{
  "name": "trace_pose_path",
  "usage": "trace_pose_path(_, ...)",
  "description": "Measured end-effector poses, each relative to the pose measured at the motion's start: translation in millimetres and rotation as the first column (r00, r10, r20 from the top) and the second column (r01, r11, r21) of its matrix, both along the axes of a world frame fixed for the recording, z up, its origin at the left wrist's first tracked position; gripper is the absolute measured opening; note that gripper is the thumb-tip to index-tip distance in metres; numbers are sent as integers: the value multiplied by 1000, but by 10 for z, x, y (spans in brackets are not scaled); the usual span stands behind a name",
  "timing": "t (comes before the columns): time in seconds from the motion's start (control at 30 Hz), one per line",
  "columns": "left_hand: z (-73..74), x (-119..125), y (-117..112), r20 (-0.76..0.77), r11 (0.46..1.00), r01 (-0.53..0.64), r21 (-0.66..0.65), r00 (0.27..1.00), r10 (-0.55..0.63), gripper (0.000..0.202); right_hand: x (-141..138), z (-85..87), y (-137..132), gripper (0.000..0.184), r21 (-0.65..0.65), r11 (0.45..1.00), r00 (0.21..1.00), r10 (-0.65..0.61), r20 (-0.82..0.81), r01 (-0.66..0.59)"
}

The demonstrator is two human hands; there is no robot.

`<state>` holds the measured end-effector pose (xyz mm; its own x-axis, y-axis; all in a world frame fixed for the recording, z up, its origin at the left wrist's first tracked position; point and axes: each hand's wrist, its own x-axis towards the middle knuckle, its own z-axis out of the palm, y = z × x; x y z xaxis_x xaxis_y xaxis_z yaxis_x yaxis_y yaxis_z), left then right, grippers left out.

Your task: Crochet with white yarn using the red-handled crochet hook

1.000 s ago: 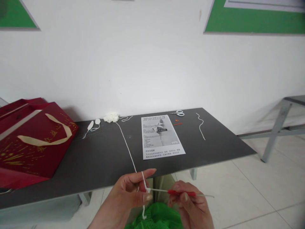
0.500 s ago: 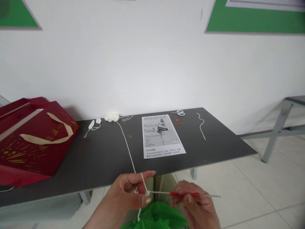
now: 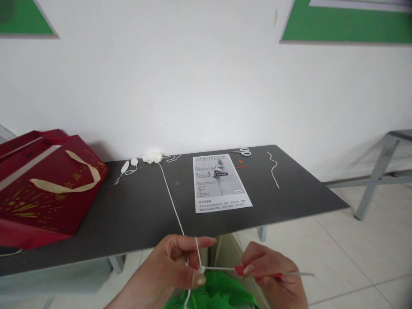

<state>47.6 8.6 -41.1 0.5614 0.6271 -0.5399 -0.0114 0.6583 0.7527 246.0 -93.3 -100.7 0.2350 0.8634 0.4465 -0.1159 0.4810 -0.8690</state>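
My left hand [image 3: 180,264] pinches a small white crochet piece [image 3: 202,269] between thumb and fingers, its index finger stretched out with white yarn [image 3: 198,251] passing over it. A tail of yarn hangs below the thumb. In my right hand [image 3: 273,270] is a crochet hook [image 3: 240,269] with a red grip. A slim pale length runs from the grip's left end to the crochet piece; a metal end sticks out to the right. The working yarn [image 3: 170,199] leads back across the table to a white yarn bundle [image 3: 153,157].
On the dark table [image 3: 144,214] lie a printed sheet [image 3: 222,184], scissors [image 3: 243,152], small orange-red items [image 3: 241,166] and a loose yarn strand [image 3: 273,169]. White leaf-shaped pieces [image 3: 125,166] sit near a red gift bag [image 3: 54,184] at left. Green mesh [image 3: 219,292] lies below my hands.
My right hand has moved right and slightly down with the crochet hook, away from my left hand. The left hand keeps its pinch, shifted slightly right and down.
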Motion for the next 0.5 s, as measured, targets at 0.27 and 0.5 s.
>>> trace_pose_path(0.27, -10, -4, 11, 0, 996, 37, -80, 999, -38, 46, 168, 200, 19, 20, 103, 987, 961, 91, 261, -121)
trace_pose_path(0.5, -26, -47, 20, 1, 993, 17, -121, 1000, -17, 48, 205, 419, -75, 36, 194, 959, 802, 53, 595, -208)
